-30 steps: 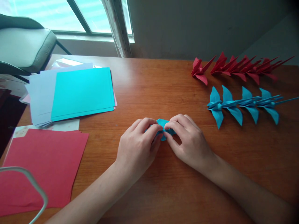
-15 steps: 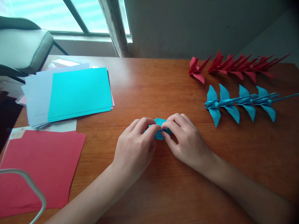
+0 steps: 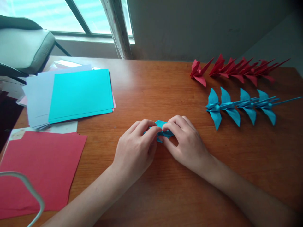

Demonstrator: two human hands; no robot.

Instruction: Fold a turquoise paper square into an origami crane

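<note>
Between my two hands, low over the middle of the wooden table (image 3: 146,94), is a small folded piece of blue paper (image 3: 161,124). My left hand (image 3: 137,143) pinches its left side, thumb and fingers pressed together. From the other side my right hand (image 3: 186,142) grips the same paper with thumb and forefinger, the fingertips of both hands nearly touching. Most of the folds are hidden behind my fingers. To the right lies a row of blue origami cranes (image 3: 230,108) with spread wings, and behind it a row of red origami cranes (image 3: 243,71).
At the left, a stack of blue sheets (image 3: 81,94) overlaps pale lilac sheets (image 3: 39,101). Red sheets (image 3: 44,170) lie nearer, with a white cable (image 3: 30,189) looping over them. A chair (image 3: 26,47) stands beyond the table's left corner, by the window (image 3: 71,17).
My right thumb has shifted slightly left along the lower edge of the blue paper, covering more of it. Both hands keep their hold; the view has tilted a little.
</note>
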